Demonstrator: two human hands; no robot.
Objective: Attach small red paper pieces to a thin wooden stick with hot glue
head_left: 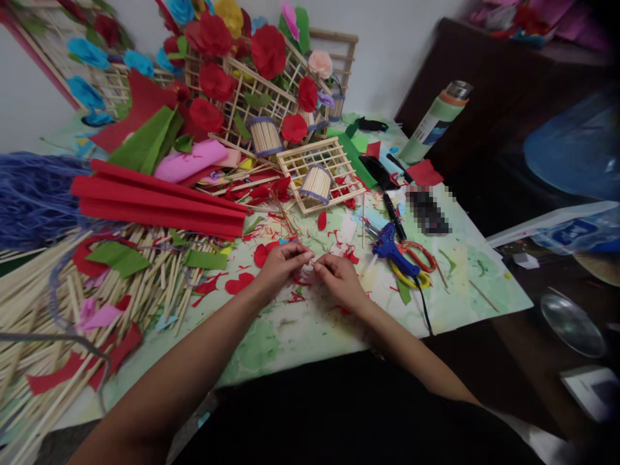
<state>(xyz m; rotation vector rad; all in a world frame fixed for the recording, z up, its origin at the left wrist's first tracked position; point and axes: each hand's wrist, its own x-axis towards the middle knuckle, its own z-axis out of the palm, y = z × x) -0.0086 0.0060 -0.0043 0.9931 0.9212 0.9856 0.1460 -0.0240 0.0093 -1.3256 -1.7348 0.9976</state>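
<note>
My left hand point(287, 261) and my right hand point(338, 274) are close together over the near middle of the table, each with thumb and forefinger pinched. Whatever lies between their fingertips is too small to make out. Red paper petals point(239, 283) rest just left of my left hand, and red scraps are scattered under and around both hands. To the right of my right hand lies a blue glue gun point(387, 244) with a black cord. Beyond the hands, a small stick lattice point(314, 155) with a little stick basket point(316, 184) leans on the pile.
Bundled sticks point(165, 284) and red crepe paper point(165, 200) cover the left side. Lattices with red paper flowers point(268, 51) stand at the back. Scissors point(421, 258), a black marker point(394, 217), a pixelated dark object point(429, 210) and a green bottle point(436, 123) are at the right.
</note>
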